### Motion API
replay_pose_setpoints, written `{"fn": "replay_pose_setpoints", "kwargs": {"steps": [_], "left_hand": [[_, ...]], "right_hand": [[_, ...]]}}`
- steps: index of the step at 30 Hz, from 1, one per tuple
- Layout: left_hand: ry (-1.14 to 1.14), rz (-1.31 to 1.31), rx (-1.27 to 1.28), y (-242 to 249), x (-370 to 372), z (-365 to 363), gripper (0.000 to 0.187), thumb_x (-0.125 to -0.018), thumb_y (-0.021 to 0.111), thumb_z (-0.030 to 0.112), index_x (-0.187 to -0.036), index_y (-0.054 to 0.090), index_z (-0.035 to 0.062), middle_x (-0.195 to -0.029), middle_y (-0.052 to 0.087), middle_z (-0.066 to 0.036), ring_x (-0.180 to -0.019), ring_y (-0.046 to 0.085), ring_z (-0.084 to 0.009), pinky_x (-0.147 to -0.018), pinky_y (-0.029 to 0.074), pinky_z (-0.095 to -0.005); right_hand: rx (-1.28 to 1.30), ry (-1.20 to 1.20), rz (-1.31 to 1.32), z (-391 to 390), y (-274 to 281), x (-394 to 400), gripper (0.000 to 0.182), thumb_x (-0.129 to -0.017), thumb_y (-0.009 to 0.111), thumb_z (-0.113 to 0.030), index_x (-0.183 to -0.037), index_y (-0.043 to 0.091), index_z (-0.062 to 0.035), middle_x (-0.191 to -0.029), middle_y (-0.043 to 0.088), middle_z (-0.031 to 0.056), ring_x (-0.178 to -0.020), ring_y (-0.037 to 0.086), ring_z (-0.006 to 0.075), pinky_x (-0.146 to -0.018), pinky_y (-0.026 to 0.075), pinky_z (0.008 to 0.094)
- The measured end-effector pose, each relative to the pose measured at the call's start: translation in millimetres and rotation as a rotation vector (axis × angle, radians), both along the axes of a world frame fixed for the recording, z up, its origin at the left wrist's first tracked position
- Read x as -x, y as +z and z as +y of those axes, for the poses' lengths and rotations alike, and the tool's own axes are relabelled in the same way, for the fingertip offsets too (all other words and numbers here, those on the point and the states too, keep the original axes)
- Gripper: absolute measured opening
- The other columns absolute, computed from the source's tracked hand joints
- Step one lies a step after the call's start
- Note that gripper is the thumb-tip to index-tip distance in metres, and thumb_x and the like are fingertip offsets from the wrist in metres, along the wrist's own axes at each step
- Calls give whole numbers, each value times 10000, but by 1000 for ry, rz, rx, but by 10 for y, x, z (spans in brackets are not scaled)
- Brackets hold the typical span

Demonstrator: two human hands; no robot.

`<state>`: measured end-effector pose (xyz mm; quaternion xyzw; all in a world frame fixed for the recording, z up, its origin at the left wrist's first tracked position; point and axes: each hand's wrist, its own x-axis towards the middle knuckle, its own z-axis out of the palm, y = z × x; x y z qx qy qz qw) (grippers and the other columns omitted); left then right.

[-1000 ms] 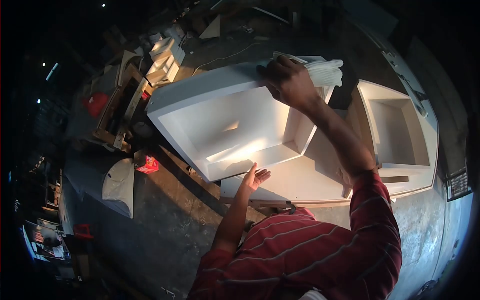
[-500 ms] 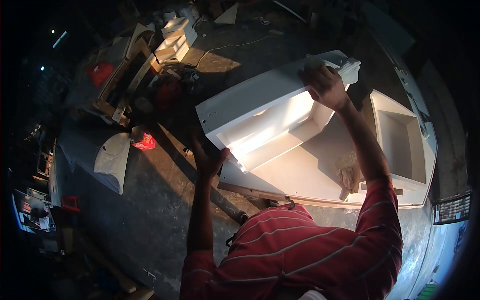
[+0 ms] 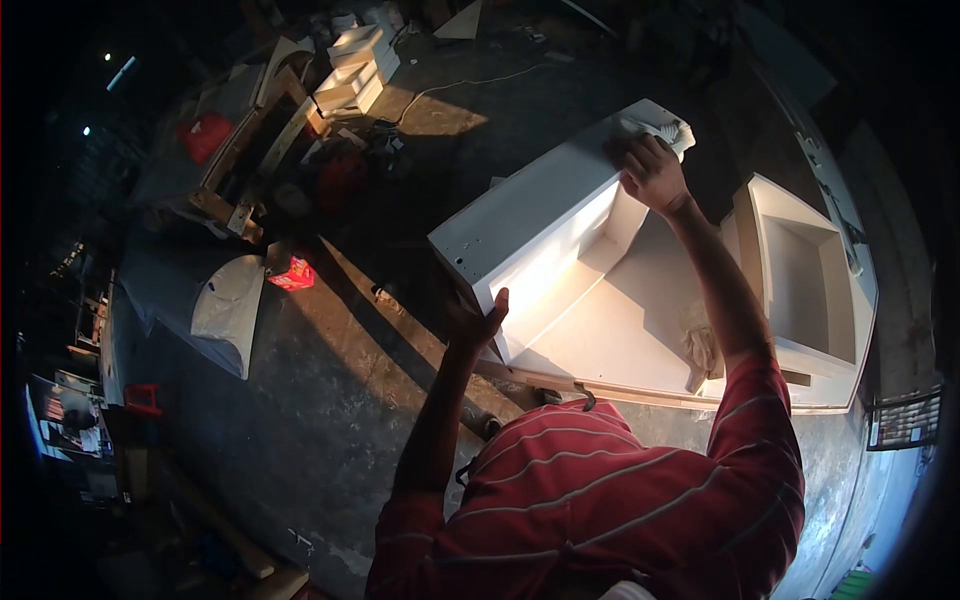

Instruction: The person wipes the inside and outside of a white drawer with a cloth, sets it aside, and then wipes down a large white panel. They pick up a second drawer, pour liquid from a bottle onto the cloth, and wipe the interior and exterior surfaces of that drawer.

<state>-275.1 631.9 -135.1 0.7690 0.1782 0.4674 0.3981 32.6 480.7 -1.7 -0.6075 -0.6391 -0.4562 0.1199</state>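
table (image 3: 622,325): white, partly sunlit
floor (image 3: 300,420): dim concrete
box (image 3: 545,205): at table's left end
left hand (image 3: 470,320): thumb on box; fingers too dark to tell
right hand (image 3: 653,173): fingers clamped on cloth (image 3: 682,137), against box

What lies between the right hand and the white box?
Head view: a white cloth, bunched under the right hand against the white box.
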Motion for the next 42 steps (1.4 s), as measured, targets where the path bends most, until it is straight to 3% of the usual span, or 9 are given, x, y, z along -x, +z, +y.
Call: {"fn": "replay_pose_setpoints", "kwargs": {"steps": [13,20,22,25,28,30,33,36,42], "left_hand": [[-54,-75,29,-76,-40,-12,909,-648,746,268,-1347,248,-32,-1229,395,-215,-1164,415,-332,-979,346,-426],[32,14,-189,-139,0,-151,920,-647,751,270,-1343,231,-32,-1217,395,-229,-1159,419,-346,-965,357,-427],[19,8,-204,-117,-5,-175,924,-648,751,277,-1344,227,-32,-1219,388,-231,-1158,417,-349,-962,358,-433],[-8,19,-151,-104,7,-189,978,-638,766,318,-1360,205,-31,-1261,353,-242,-1189,389,-362,-981,343,-444],[-30,93,-106,-158,36,-142,1100,-608,797,392,-1391,149,-28,-1346,280,-256,-1260,321,-378,-1030,294,-450],[-35,150,-127,-125,98,-71,1171,-587,812,432,-1407,112,-27,-1392,236,-260,-1298,278,-384,-1058,261,-451],[11,97,-405,223,178,-31,1299,-541,827,497,-1421,23,-20,-1435,152,-275,-1343,200,-381,-1092,202,-445],[-161,-20,-49,722,205,-124,1342,-536,825,507,-1417,-37,-25,-1429,149,-292,-1339,203,-385,-1091,197,-455],[-39,46,-228,793,127,-93,1328,-555,796,506,-1413,-64,-32,-1368,240,-301,-1285,291,-386,-1036,276,-468]], "right_hand": [[-5,-2,140,4,135,248,303,-662,610,8,-954,589,-70,-920,576,70,-833,549,254,-729,503,344],[195,15,820,-361,1090,553,300,-764,519,67,-1034,601,-36,-906,618,68,-734,613,179,-708,485,276],[25,214,1313,-374,1362,767,254,-761,553,44,-996,625,-20,-923,620,118,-835,627,232,-745,487,259],[-263,278,1165,-183,1579,1199,188,-850,542,-38,-1024,612,-40,-903,598,2,-823,550,66,-734,457,237],[-321,671,1309,62,1613,1489,134,-908,530,-114,-1002,533,-20,-755,543,52,-682,502,135,-643,442,291],[-442,646,937,321,1373,1490,202,-839,546,-41,-1030,611,-33,-949,598,35,-878,555,84,-750,449,223],[-31,485,793,423,889,1763,224,-811,566,-41,-1025,626,-56,-1090,561,125,-1008,541,229,-841,455,307],[271,332,406,452,331,1989,196,-821,597,-177,-969,662,-66,-1174,533,162,-1127,483,330,-946,430,372],[500,453,661,328,340,1725,267,-867,542,-247,-1084,642,-129,-1307,473,144,-1268,386,317,-1027,367,411]]}}
